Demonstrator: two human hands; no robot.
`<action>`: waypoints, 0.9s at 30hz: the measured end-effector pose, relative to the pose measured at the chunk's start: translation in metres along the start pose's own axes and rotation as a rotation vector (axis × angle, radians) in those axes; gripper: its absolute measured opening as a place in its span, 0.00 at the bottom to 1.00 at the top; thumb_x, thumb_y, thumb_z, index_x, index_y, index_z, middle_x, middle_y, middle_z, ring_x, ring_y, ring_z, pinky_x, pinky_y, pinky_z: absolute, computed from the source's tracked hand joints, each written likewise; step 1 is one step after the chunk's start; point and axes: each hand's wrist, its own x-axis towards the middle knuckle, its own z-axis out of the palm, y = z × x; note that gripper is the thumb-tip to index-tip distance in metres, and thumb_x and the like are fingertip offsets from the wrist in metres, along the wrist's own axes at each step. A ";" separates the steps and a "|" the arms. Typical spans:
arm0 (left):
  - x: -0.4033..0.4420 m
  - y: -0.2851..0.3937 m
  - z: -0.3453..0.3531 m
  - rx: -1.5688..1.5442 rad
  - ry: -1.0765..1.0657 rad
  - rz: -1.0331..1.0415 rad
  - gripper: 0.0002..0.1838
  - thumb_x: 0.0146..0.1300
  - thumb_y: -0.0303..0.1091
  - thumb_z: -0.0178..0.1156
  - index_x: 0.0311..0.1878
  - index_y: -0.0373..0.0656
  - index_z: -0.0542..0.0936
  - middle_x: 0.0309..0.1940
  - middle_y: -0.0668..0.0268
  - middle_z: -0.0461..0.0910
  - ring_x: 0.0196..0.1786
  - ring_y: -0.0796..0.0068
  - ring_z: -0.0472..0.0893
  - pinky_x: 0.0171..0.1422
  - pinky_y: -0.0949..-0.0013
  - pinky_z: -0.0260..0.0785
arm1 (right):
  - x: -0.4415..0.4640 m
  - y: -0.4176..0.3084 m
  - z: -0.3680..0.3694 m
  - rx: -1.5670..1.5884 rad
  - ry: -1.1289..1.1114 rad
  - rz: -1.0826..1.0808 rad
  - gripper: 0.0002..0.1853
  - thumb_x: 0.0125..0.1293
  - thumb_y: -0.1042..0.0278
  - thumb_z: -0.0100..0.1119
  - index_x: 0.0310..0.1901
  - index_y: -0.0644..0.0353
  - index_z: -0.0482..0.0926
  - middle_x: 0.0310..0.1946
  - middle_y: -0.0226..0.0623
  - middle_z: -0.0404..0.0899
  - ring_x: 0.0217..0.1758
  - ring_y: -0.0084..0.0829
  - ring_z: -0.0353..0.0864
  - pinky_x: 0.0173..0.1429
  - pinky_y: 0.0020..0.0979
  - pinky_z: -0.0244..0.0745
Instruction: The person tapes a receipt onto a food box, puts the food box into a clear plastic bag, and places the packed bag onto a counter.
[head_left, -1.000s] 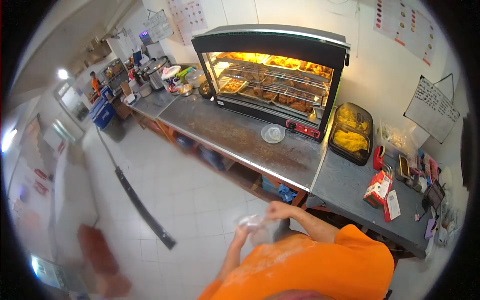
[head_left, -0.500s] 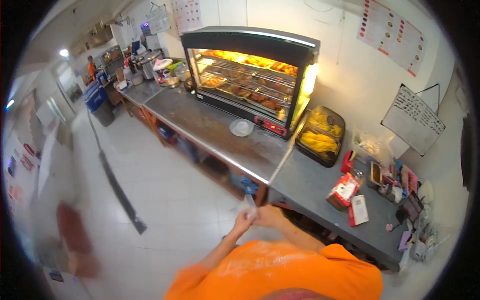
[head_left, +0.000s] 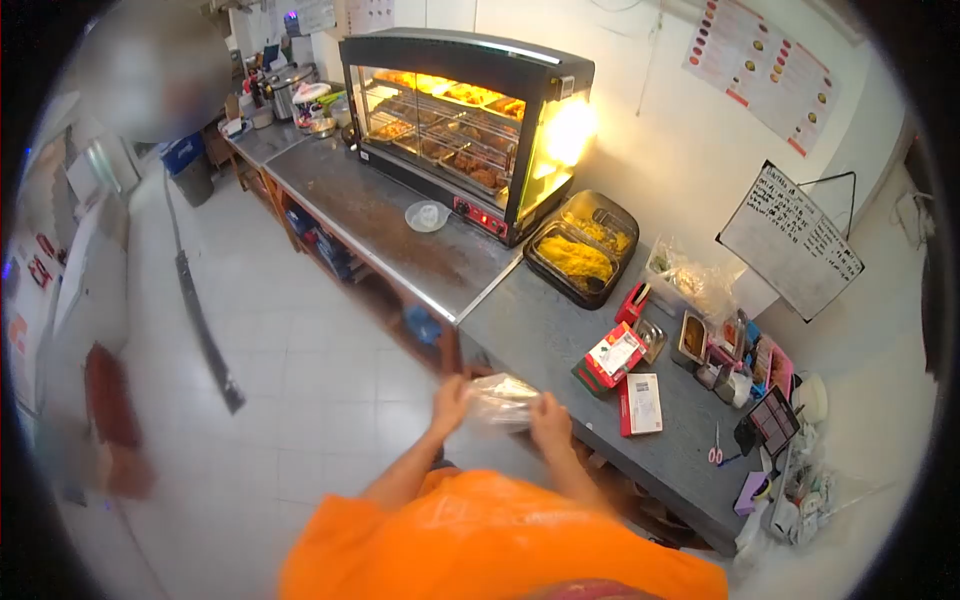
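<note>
A clear plastic bag (head_left: 502,400) is stretched between my two hands, just off the counter's front edge. My left hand (head_left: 451,404) is closed on its left side, and my right hand (head_left: 549,422) grips its right side. Nothing can be made out inside the bag. Beyond my hands, on the grey counter (head_left: 510,330), lie a red and white box (head_left: 615,353) and a flatter red and white box (head_left: 641,404). A clear plastic dish (head_left: 427,215) rests in front of the heated display case (head_left: 455,130).
A black tray of yellow food (head_left: 575,258) stands right of the case. Farther right are metal containers (head_left: 690,337), scissors (head_left: 716,446) and a dark tablet (head_left: 774,420). A whiteboard (head_left: 790,240) hangs on the wall. A blue bin (head_left: 186,165) stands at the far left.
My hands have moved apart, and the bag is now spread between them. The view has turned right, so the counter and case appear farther left.
</note>
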 end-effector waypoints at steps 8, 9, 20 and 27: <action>0.003 0.044 0.026 -0.488 0.329 -0.223 0.04 0.63 0.28 0.49 0.31 0.41 0.69 0.25 0.64 0.71 0.28 0.72 0.71 0.31 0.66 0.64 | 0.023 -0.008 -0.004 0.226 0.230 -0.342 0.08 0.54 0.72 0.54 0.22 0.65 0.70 0.20 0.51 0.70 0.25 0.49 0.74 0.30 0.38 0.68; 0.007 0.050 -0.001 -0.602 0.309 -0.340 0.03 0.67 0.30 0.47 0.37 0.43 0.69 0.28 0.68 0.70 0.28 0.79 0.70 0.29 0.72 0.64 | 0.025 -0.002 -0.015 0.231 0.339 -0.285 0.08 0.53 0.75 0.53 0.20 0.65 0.69 0.18 0.50 0.68 0.23 0.46 0.72 0.29 0.35 0.68; -0.015 0.060 0.049 -0.145 -0.347 0.191 0.07 0.53 0.26 0.60 0.36 0.37 0.75 0.30 0.68 0.73 0.37 0.77 0.71 0.42 0.73 0.64 | -0.005 0.011 -0.028 0.600 0.196 0.013 0.10 0.49 0.72 0.57 0.34 0.63 0.80 0.32 0.43 0.80 0.34 0.40 0.79 0.42 0.36 0.74; -0.058 0.043 0.134 -0.149 -0.991 0.084 0.17 0.67 0.38 0.50 0.33 0.29 0.76 0.24 0.68 0.72 0.26 0.80 0.67 0.29 0.73 0.61 | -0.091 0.087 -0.055 0.574 0.843 0.352 0.11 0.56 0.64 0.60 0.30 0.65 0.76 0.27 0.52 0.77 0.33 0.50 0.78 0.36 0.43 0.70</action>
